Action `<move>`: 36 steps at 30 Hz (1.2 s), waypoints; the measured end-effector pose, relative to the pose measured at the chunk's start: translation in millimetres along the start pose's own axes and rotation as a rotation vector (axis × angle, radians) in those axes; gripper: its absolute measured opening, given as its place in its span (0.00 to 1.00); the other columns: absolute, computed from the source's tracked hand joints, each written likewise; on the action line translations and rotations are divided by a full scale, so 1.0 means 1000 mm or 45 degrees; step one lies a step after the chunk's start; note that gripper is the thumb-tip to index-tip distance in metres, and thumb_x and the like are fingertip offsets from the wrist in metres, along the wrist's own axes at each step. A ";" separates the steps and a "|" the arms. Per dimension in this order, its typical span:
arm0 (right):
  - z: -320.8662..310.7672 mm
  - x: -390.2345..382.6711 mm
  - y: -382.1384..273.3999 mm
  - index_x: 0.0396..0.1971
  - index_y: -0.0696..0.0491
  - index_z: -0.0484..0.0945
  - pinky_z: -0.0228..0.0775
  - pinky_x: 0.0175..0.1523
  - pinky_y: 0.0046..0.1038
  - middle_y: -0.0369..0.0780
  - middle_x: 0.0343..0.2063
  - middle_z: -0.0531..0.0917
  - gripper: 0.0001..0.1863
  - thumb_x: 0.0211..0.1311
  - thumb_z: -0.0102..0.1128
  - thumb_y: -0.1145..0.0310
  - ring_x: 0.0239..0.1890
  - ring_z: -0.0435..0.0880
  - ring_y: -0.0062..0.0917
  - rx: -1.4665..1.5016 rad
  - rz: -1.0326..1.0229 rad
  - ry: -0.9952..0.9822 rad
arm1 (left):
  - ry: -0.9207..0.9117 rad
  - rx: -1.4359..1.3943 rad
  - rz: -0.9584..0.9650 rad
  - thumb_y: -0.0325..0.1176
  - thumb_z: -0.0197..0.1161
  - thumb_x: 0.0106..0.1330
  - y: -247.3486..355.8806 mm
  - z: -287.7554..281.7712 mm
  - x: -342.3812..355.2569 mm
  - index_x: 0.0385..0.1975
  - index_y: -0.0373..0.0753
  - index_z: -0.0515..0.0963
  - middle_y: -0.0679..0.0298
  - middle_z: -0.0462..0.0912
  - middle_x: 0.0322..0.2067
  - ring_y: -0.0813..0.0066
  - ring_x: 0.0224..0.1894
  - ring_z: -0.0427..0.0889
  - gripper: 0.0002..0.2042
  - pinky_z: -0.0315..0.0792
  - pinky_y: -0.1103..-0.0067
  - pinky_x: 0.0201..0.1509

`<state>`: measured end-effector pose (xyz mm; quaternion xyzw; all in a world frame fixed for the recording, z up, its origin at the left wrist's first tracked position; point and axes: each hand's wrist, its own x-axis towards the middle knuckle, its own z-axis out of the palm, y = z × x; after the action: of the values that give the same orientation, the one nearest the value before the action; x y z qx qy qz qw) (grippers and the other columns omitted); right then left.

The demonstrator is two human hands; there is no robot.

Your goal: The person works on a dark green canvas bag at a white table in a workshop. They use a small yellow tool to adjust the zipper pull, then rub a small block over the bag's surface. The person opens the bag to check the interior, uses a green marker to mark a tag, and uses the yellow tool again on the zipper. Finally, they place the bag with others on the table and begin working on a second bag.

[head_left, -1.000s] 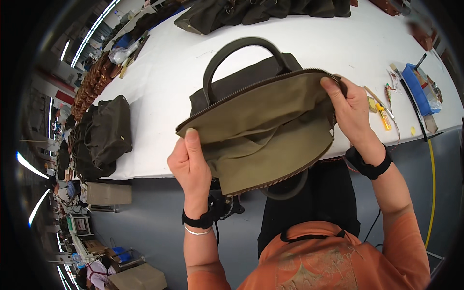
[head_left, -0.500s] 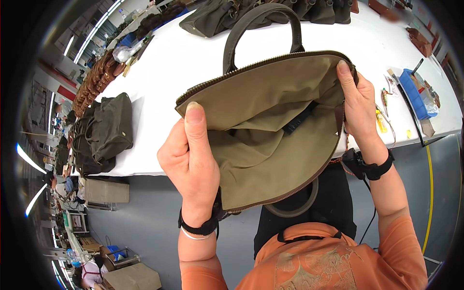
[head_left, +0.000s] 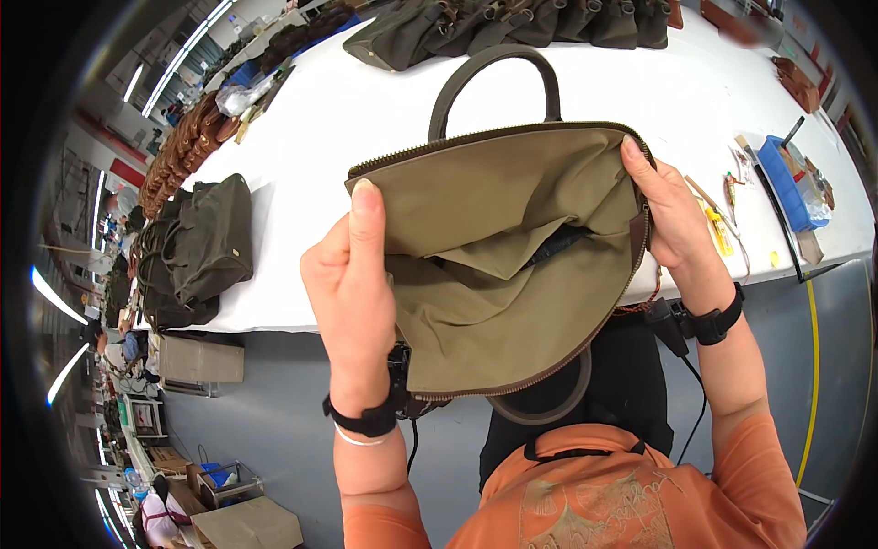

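An unzipped dark olive bag with khaki lining point(head_left: 494, 329) is held wide open in front of me, its mouth facing up toward me. My left hand point(head_left: 347, 284) grips the left end, thumb over the lining. My right hand point(head_left: 668, 215) grips the upper right corner by the brown zip, thumb on top. One rounded handle point(head_left: 494, 59) stands up beyond the far edge; the other point(head_left: 540, 412) hangs below the near edge. In a fold of the lining shows some dark material point(head_left: 553, 247), too small to make out.
Olive bags lie at left point(head_left: 201, 252) and along the far side point(head_left: 512, 23) of the white table point(head_left: 293, 137). Brown bags point(head_left: 174, 160) are stacked at back left. Small tools and a blue tray point(head_left: 786, 192) sit at right. Boxes point(head_left: 247, 526) and a person point(head_left: 160, 517) are at lower left.
My hands and the bag rose, then the right hand dipped slightly. The far handle now stands clear of the bag body, and dark material has appeared inside the lining.
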<state>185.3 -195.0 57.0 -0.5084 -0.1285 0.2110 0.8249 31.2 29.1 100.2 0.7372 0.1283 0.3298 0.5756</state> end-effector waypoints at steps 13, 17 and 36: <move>0.012 -0.009 0.008 0.42 0.62 0.81 0.72 0.41 0.19 0.35 0.35 0.84 0.20 0.71 0.56 0.58 0.34 0.79 0.14 -0.263 -0.061 -0.059 | -0.279 -0.761 -0.547 0.45 0.53 0.74 -0.057 -0.034 0.022 0.50 0.29 0.78 0.57 0.83 0.47 0.72 0.47 0.82 0.21 0.76 0.76 0.52; 0.027 -0.013 0.005 0.44 0.64 0.80 0.70 0.42 0.17 0.34 0.35 0.84 0.19 0.71 0.57 0.59 0.35 0.76 0.11 -0.383 -0.515 0.115 | -0.134 -0.488 -0.061 0.43 0.51 0.76 -0.035 -0.026 0.023 0.40 0.30 0.82 0.62 0.85 0.38 0.82 0.38 0.80 0.20 0.73 0.83 0.42; -0.041 -0.043 0.034 0.53 0.57 0.76 0.72 0.34 0.27 0.44 0.22 0.81 0.20 0.58 0.62 0.78 0.23 0.80 0.28 -1.365 -0.111 -0.105 | -0.342 0.792 0.267 0.09 0.48 0.46 -0.122 -0.079 -0.020 0.45 0.38 0.84 0.54 0.80 0.55 0.60 0.59 0.77 0.28 0.70 0.73 0.63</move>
<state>157.2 -233.9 8.1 -0.8436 -0.2715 0.1012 0.4521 -10.6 114.9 -11.4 0.9232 0.0695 0.2325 0.2980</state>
